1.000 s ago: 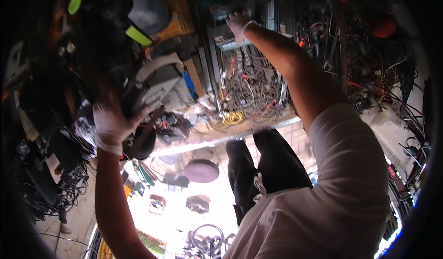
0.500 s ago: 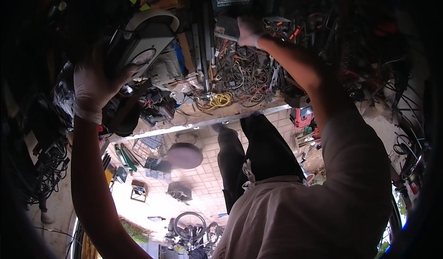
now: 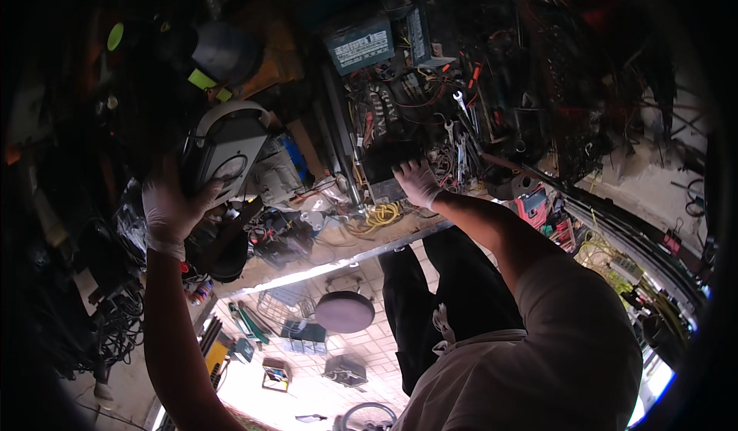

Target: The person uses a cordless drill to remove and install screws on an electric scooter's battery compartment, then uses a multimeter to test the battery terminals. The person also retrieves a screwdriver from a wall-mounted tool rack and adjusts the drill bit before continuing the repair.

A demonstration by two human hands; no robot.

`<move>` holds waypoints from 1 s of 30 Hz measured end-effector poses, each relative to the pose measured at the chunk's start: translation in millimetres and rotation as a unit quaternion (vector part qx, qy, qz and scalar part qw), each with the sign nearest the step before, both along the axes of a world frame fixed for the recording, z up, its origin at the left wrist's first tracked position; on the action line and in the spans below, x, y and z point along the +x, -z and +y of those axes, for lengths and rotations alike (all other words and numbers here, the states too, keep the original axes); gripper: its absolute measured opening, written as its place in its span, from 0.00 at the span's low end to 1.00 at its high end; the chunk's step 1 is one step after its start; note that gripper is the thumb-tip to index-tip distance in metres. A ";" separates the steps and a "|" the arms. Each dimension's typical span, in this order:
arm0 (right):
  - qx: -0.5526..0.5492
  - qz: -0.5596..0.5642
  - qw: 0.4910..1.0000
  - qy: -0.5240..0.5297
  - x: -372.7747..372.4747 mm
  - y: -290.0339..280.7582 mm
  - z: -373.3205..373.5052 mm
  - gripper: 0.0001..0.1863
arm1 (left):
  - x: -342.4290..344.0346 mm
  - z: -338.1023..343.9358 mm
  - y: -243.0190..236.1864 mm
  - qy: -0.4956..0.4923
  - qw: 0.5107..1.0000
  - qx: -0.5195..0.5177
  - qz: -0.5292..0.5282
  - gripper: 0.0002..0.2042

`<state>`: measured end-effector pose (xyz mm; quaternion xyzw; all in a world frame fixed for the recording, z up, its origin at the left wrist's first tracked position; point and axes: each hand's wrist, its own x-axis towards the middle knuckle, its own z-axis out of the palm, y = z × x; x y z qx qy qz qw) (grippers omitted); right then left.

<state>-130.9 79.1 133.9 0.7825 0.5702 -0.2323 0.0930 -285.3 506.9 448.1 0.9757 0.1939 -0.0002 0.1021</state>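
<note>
My left hand [image 3: 171, 200], in a thin whitish glove, is closed on the side of a grey case [image 3: 234, 150] with a pale curved handle and a round dial-like face. Its thumb lies across the case's near corner; the other fingers are in deep shadow. Near the front of the cluttered bench, my right hand [image 3: 419, 184], gloved too, has its fingers bent over the right edge of a dark, flat boxy thing [image 3: 382, 171]. What that thing is I cannot make out. It sits over tangled wires, just behind a yellow coiled cord [image 3: 382, 217].
Several wrenches [image 3: 460, 150] lie right of my right hand. Dark green boxes [image 3: 361, 47] with pale labels stand behind. Long metal bars [image 3: 338, 143] run between my hands. Below the bench edge [image 3: 323, 268] are a round stool [image 3: 344, 312] and a red case [image 3: 530, 207].
My right hand has come toward the bench's front edge with the dark boxy thing, which now covers some wires. The view has shifted, showing more of the back. My left hand stays on the grey case.
</note>
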 end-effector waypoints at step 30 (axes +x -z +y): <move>0.189 0.726 0.422 0.509 -40.5 -159.3 -84.6 0.49 | -25.1 -234.5 17.0 -0.144 0.815 -0.544 0.141 0.32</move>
